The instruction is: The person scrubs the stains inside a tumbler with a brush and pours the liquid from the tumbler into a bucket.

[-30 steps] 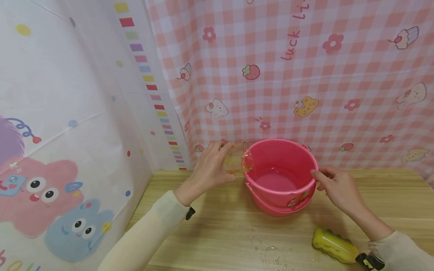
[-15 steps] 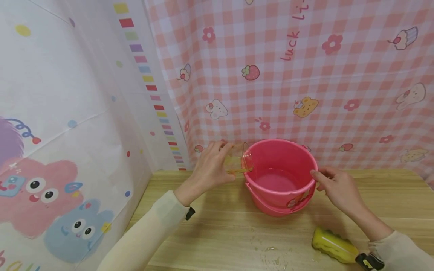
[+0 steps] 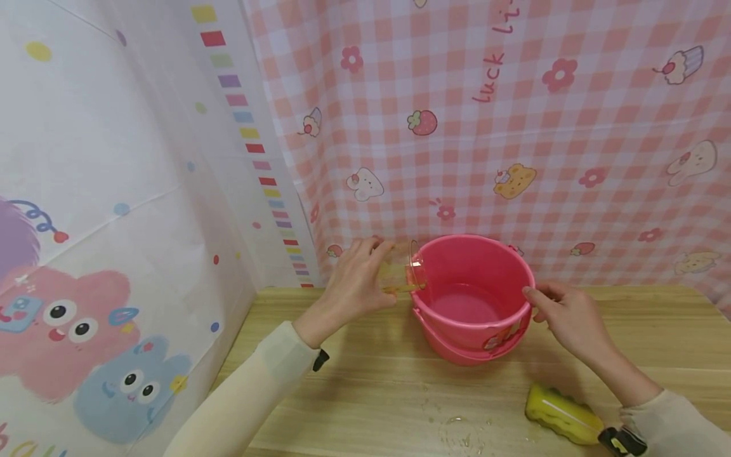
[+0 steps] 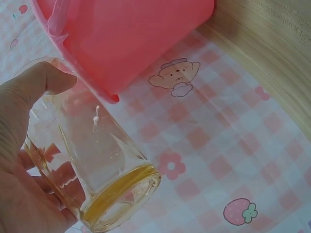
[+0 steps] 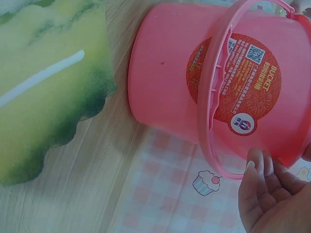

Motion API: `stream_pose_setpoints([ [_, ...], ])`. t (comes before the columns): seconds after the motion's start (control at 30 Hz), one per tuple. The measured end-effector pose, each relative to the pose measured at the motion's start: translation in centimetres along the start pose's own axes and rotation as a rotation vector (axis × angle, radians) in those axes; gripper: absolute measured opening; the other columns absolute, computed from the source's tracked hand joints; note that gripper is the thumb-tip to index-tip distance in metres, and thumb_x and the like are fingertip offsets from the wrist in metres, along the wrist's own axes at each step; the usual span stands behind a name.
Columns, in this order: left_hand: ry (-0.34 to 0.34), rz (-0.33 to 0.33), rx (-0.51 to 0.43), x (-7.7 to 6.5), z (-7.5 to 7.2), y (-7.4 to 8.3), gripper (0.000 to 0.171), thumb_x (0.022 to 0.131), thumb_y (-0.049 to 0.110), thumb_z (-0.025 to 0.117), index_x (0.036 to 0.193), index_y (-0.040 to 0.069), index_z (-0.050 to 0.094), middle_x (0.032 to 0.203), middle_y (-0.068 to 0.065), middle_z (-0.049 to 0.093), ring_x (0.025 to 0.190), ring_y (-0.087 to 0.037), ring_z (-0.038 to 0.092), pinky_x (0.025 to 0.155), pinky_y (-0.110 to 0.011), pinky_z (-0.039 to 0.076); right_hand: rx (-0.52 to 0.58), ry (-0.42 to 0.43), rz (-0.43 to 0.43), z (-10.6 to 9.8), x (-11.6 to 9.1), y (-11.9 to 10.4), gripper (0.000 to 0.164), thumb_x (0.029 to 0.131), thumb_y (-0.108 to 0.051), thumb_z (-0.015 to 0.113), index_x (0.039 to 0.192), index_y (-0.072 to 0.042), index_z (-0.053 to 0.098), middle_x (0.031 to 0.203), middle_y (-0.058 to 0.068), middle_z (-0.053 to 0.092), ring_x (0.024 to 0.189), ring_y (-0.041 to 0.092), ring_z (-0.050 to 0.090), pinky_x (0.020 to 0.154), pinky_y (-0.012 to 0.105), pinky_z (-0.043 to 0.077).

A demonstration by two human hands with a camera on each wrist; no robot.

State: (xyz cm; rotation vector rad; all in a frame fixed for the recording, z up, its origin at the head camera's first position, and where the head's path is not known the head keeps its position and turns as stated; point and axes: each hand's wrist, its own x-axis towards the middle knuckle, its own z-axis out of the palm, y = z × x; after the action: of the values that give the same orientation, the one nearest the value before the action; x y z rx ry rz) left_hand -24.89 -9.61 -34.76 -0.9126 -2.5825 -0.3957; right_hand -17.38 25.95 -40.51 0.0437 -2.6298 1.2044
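Note:
My left hand (image 3: 356, 276) grips a clear, amber-tinted drinking glass (image 4: 104, 141) tipped on its side. Its mouth pokes over the left rim of a pink plastic bucket (image 3: 468, 336), and the left wrist view shows little or no liquid inside the glass. A shallow pool of liquid (image 3: 465, 304) covers the bucket's floor. On the bucket's right side, my right hand (image 3: 573, 317) pinches the rim between thumb and fingers. The bucket stands upright with its handle (image 5: 209, 107) hanging down over a red round label (image 5: 257, 82).
A yellow-green sponge (image 3: 562, 412) with a wavy edge lies on the wooden table (image 3: 354, 393) beside my right wrist. Wet drops (image 3: 462, 435) spot the wood near the front. Behind the bucket hangs a pink checked cloth (image 3: 457, 158); a white printed sheet (image 3: 143, 190) rises at left.
The yellowish liquid seen in the tilted glass has dropped in level. Both hands and the bucket have kept their places.

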Motion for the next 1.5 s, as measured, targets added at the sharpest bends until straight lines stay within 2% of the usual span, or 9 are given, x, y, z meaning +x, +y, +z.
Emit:
stream_pose_setpoints([
  [1.0,-0.012,-0.001,0.025,0.1,-0.08,0.24,0.087,0.068,0.032,0.098,0.142,0.008,0.059,0.134,-0.014,0.061,0.117,-0.031,0.055,0.097,-0.047,0.052,0.008,-0.001,0.006,0.09,-0.09,0.11,0.045,0.109,-0.035,0.057,0.12,0.007,0.071,0.086,0.014,0.07,0.072,0.022,0.063,0.051,0.03,0.05],
  [1.5,0.016,0.016,0.018,0.05,-0.04,0.17,0.085,0.067,0.029,0.097,0.141,0.008,0.059,0.131,-0.013,0.061,0.116,-0.03,0.055,0.097,-0.047,0.051,0.003,-0.006,0.006,0.05,-0.11,0.04,0.047,0.109,-0.036,0.056,0.123,0.007,0.07,0.088,0.014,0.071,0.072,0.019,0.062,0.051,0.03,0.051],
])
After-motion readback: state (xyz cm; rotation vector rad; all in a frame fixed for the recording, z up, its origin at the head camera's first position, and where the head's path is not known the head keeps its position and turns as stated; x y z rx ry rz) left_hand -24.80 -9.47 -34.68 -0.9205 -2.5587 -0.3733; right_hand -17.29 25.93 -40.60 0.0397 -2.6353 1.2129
